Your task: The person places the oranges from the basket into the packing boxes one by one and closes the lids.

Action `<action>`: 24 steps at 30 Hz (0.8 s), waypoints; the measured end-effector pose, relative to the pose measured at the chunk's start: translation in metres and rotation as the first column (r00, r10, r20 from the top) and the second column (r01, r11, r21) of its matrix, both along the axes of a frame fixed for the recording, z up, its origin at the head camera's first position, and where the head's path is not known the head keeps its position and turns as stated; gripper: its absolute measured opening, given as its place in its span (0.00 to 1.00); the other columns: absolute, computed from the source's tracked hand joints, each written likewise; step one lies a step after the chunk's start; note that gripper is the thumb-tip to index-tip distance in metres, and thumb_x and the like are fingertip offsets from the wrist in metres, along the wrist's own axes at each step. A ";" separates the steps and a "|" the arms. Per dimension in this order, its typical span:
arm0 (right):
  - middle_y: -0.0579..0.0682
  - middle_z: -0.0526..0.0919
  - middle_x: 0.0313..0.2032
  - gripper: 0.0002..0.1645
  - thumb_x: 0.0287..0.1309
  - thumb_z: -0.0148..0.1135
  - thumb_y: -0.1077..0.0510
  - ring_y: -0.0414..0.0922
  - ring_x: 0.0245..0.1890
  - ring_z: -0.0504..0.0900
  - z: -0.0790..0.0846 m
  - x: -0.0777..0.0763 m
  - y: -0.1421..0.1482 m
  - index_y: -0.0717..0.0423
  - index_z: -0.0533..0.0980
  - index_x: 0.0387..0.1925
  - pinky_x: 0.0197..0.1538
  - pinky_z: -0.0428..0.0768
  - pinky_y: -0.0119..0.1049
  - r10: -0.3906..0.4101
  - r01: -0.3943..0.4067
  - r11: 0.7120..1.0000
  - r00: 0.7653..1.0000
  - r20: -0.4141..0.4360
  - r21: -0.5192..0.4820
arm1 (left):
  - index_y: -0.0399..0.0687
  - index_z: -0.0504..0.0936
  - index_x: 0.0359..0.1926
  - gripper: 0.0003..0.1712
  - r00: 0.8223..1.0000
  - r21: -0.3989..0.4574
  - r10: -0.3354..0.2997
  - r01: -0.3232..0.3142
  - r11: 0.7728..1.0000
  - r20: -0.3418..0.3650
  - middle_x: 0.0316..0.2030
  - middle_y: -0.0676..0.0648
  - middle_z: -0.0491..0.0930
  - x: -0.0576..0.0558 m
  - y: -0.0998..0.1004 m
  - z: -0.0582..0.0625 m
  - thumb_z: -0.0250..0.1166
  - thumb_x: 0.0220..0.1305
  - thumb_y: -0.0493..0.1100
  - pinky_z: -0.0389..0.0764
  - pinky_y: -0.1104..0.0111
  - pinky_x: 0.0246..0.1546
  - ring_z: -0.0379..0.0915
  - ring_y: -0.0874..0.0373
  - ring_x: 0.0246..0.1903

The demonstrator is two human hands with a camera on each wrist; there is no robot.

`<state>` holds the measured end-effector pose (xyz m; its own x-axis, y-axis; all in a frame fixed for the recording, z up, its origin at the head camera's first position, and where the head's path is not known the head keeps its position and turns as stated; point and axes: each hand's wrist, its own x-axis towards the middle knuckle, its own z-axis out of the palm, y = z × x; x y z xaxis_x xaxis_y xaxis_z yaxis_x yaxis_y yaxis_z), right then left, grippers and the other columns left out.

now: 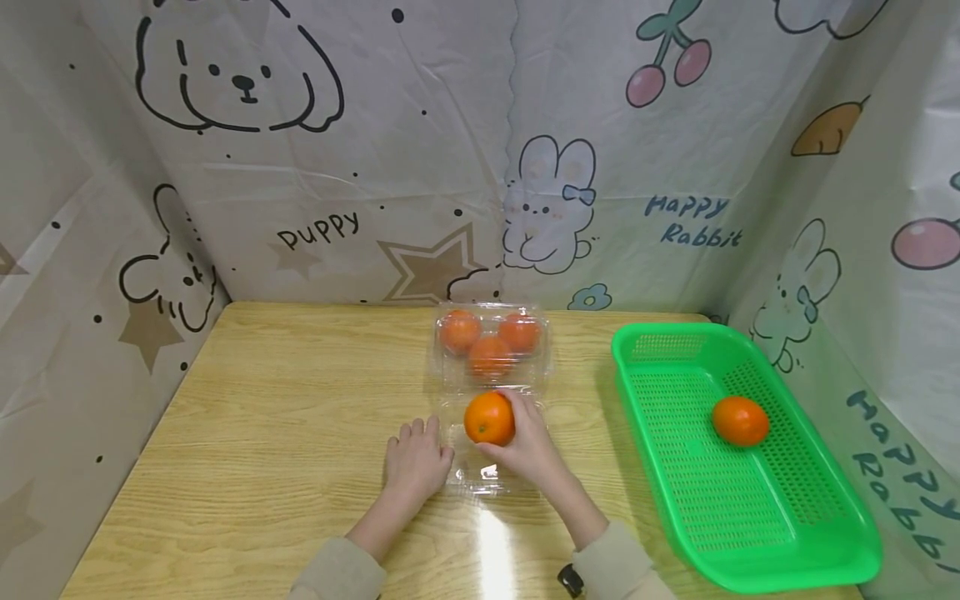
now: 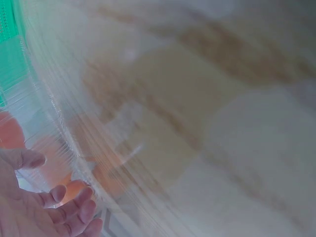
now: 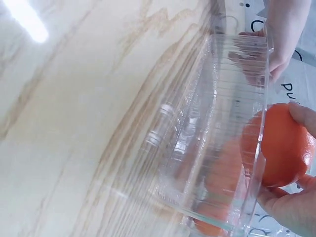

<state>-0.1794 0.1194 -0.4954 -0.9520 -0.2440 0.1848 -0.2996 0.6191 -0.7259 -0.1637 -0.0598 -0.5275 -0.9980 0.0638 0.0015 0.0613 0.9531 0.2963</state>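
Observation:
An orange (image 1: 487, 418) is gripped between the thumb and fingers of my right hand (image 1: 529, 440). It is over the near half of a clear plastic clamshell box (image 1: 489, 483); in the right wrist view the held orange (image 3: 282, 143) is at the box's rim. Three oranges (image 1: 491, 358) show through the clear plastic of the far half. My left hand (image 1: 417, 457) is at the near half's left side, fingers loosely bent and holding nothing. Whether its fingertips touch the plastic, I cannot tell.
On the right stands a green perforated plastic basket (image 1: 652, 467) with one orange (image 1: 740, 421) inside. Printed cloth walls (image 1: 337, 167) rise behind and at both sides of the wooden table (image 1: 300, 375).

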 end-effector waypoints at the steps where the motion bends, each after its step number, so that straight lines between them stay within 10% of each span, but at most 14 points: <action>1: 0.57 0.68 0.53 0.47 0.34 0.76 0.56 0.54 0.50 0.71 -0.001 0.000 -0.001 0.56 0.62 0.58 0.50 0.71 0.53 0.006 -0.006 1.000 1.000 0.007 -0.004 | 0.40 0.70 0.49 0.25 1.000 -0.001 0.000 0.000 1.000 -0.001 0.40 0.39 0.73 0.000 0.000 0.000 0.55 0.56 0.52 0.70 0.52 0.37 0.68 0.44 0.40; 24: 0.58 0.66 0.58 0.50 0.39 0.73 0.47 0.55 0.53 0.71 -0.021 -0.003 -0.012 0.56 0.59 0.63 0.52 0.71 0.52 0.075 -0.061 0.996 0.975 0.211 -0.072 | 0.42 0.70 0.48 0.23 1.000 0.003 0.005 -0.005 1.000 0.007 0.38 0.40 0.73 0.000 0.000 0.000 0.55 0.55 0.50 0.70 0.53 0.36 0.68 0.45 0.38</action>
<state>-0.1826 0.1075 -0.5163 -0.9526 -0.3042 -0.0029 -0.1738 0.5521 -0.8154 -0.1640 -0.0594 -0.5278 -0.9982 0.0589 -0.0056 0.0546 0.9524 0.2998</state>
